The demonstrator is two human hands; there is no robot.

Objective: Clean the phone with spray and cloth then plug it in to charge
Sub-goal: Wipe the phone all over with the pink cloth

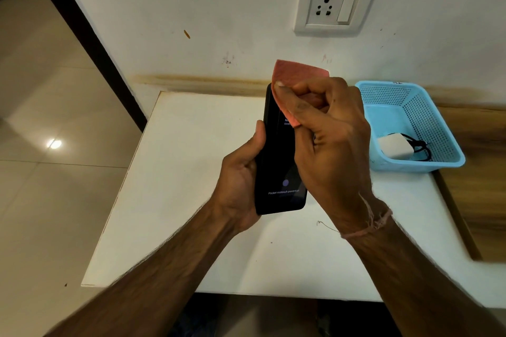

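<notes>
Head camera view looks down on two bare hands working close together above a table. The fingers (289, 100) of the right hand (331, 142) are curled and pinch a small pink cloth (299, 72), with the index finger laid along it and pressing it onto the upper part of the phone (276, 164); one corner of the cloth stands up free above the knuckles. The left hand (241, 175) grips the phone from its left side, thumb on the edge and the other fingers hidden behind it, so the screen is turned up toward the face and is held steady against the rubbing. The screen is dark, with a few small words about pocket mistouch prevention, which probably come from the cloth covering the top. I judge that the wiping step is in progress and charging is not yet started. A thin thread (379, 223) is tied round the right wrist. Under the hands is a white table (191, 172), placed against a white, marked wall (219, 8). On its right side stands a light blue basket (427, 107), and inside lie a white charger (394, 146) and its black cable (420, 145), near for the next step. On the wall above, a socket (325, 7) with a switch (347, 7) has nothing plugged in. No spray bottle is visible. At left is a shiny tiled floor (41, 90).
</notes>
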